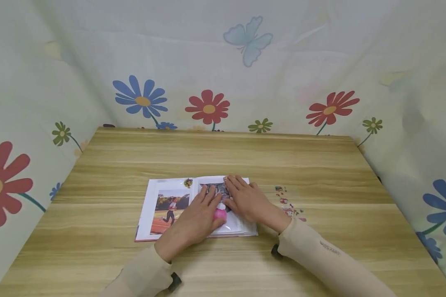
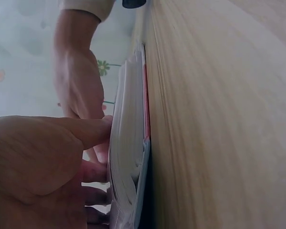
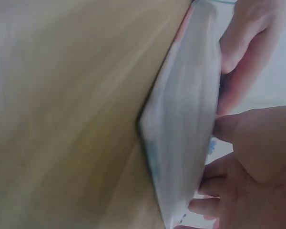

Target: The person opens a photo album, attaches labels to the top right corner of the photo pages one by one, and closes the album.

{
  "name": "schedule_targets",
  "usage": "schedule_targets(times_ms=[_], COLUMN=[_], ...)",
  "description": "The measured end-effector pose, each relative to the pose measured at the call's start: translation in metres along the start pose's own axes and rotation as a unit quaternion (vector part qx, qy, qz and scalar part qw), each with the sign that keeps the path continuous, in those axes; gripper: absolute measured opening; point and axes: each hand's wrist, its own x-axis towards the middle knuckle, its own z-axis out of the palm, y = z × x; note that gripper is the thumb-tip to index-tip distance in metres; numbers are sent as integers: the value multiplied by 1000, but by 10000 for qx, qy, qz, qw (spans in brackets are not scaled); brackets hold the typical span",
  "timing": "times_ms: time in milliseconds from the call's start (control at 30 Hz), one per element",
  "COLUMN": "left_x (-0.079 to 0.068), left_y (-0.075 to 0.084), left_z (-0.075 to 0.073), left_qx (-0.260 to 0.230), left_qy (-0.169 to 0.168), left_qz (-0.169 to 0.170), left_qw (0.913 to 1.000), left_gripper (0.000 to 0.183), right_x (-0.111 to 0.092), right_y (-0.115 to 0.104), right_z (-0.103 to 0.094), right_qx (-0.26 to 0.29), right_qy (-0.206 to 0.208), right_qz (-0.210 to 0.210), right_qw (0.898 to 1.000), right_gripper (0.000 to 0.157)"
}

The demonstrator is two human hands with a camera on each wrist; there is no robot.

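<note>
An open photo album (image 1: 144, 214) lies on the table, with a photo of a runner on a track (image 1: 167, 216) on its left page. My left hand (image 1: 195, 218) rests on the right page, fingers extended over a grey striped picture (image 1: 217, 186) that is partly covered. Beside its thumb a pink patch (image 1: 220, 214) shows. My right hand (image 1: 250, 202) lies on the same page, its fingers stretched toward the upper edge, where a small sticker (image 1: 226, 178) shows. In the left wrist view, the thumb touches the thick page stack (image 2: 126, 143). The right wrist view shows fingertips at the album's pages (image 3: 181, 124).
Another round sticker (image 1: 187, 182) sits at the top of the left page. To the right of the album lies a clear sheet with several small colourful stickers (image 1: 283, 201). A flower-printed curtain (image 1: 282, 107) encloses the wooden table (image 1: 223, 154) at the back and sides.
</note>
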Motion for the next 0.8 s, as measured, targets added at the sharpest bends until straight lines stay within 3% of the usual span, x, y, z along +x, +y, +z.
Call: schedule_targets(times_ms=[400,800], left_x=[0,2], left_y=[0,1], left_z=[0,-4], left_qx=[-34,-327], left_qy=[-73,-247], left_qz=[-59,-229], left_qw=[9999,9989], left_gripper=[72,83], right_x=[21,24], right_y=[19,27], right_z=[-3,-6], right_qx=[424,618], right_qy=[-244,-213], right_qz=[128,-43], right_qw=[9987,9979], right_gripper=[85,84])
